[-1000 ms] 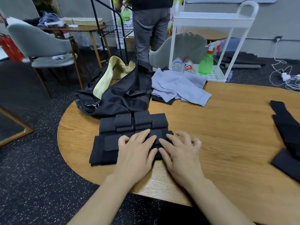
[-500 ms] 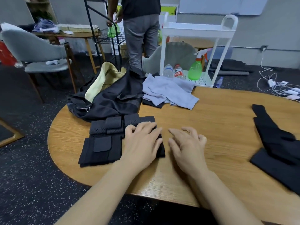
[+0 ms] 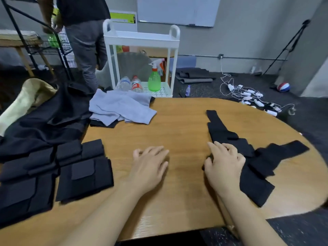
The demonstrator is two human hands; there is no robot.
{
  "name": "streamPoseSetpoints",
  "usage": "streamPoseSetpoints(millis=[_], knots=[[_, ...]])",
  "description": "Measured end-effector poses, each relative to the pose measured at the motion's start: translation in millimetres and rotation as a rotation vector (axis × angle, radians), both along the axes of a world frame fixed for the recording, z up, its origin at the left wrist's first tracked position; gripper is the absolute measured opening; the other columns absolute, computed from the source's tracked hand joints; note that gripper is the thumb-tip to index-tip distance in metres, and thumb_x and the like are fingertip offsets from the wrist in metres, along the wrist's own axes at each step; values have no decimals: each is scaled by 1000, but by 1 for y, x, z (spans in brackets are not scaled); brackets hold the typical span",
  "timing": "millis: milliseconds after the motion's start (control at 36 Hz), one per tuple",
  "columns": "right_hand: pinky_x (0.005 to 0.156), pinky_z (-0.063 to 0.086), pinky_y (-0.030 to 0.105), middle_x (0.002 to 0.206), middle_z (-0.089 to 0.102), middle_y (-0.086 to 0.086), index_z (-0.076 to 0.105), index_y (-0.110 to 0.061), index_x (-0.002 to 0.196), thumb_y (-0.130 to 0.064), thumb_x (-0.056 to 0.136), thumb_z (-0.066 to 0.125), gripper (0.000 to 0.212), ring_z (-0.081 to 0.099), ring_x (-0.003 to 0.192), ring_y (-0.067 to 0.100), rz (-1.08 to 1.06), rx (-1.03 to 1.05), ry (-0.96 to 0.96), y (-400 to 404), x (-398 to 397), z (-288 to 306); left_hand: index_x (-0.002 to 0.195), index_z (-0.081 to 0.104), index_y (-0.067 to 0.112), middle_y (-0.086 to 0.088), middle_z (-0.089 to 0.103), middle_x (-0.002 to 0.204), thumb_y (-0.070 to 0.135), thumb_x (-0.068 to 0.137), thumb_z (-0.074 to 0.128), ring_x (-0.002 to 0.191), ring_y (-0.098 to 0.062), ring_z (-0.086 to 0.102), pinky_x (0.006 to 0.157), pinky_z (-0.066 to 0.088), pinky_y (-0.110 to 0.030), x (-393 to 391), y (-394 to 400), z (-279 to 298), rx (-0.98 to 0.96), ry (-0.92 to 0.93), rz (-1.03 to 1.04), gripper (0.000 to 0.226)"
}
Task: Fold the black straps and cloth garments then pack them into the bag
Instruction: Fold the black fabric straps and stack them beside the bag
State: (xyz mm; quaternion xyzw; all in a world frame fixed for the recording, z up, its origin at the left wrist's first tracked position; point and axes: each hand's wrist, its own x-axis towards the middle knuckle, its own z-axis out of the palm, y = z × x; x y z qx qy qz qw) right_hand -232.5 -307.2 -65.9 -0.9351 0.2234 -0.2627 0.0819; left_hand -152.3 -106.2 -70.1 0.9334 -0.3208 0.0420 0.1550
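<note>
While your right hand (image 3: 224,163) sits at 4 o'clock on the unfolded black strap (image 3: 248,157), fingers bent over its near edge, can't tell if it's pinching or just pressing. Left hand (image 3: 150,166) lies loose on the bare wooden table (image 3: 181,128) at center, fingers relaxed, holding nothing. Folded black straps (image 3: 83,171) stacked at 8 o'clock, w/ the black bag (image 3: 44,119) at 10 and a grey cloth (image 3: 122,108) at 11.

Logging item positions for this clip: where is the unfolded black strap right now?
In the head view, the unfolded black strap lies spread on the right side of the wooden table, with the right hand resting on its near left edge.
</note>
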Motion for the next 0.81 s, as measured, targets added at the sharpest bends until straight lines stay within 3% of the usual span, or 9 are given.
streamPoseSetpoints(millis=[111,250,333,472,667,806], knots=[[101,21,41,143,50,-1,49,-20,140,-21,91,52,50,32,135,24,-180,43,154,-34,-6,1,147,36,38,16,32,155,43,104,30,142,-6,23,105,11,-36,1,-8,-10,21,23,16,44],[98,21,38,129,59,-5,53,-25,134,-31,96,48,39,37,130,21,-202,56,204,-43,-8,-7,146,39,37,16,33,154,43,104,32,143,-6,24,103,8,-35,1,-19,-15,-29,23,32,43],[92,19,38,114,67,-3,60,-23,127,-21,91,57,37,45,122,23,-186,53,113,-37,-4,-11,143,46,35,14,40,151,48,102,30,140,-9,30,104,11,-37,3,-19,-21,-63,26,33,46],[79,34,42,81,69,-5,72,-20,101,-12,72,77,31,60,90,27,-22,25,17,-12,4,-19,141,49,34,14,43,149,50,93,22,138,-8,34,99,10,-30,2,-18,-23,-77,5,33,57],[64,41,35,76,67,-8,72,-23,91,-21,62,85,32,58,71,20,59,-40,55,28,15,-20,143,47,31,14,43,149,33,104,36,138,-5,34,95,6,-22,0,-14,-23,-149,-12,86,41],[66,40,35,81,68,-9,72,-24,90,-22,63,84,30,58,72,19,142,-8,80,45,15,-22,135,57,30,12,53,140,46,96,22,130,-5,43,94,12,-22,-4,-7,-25,-240,-9,50,54]])
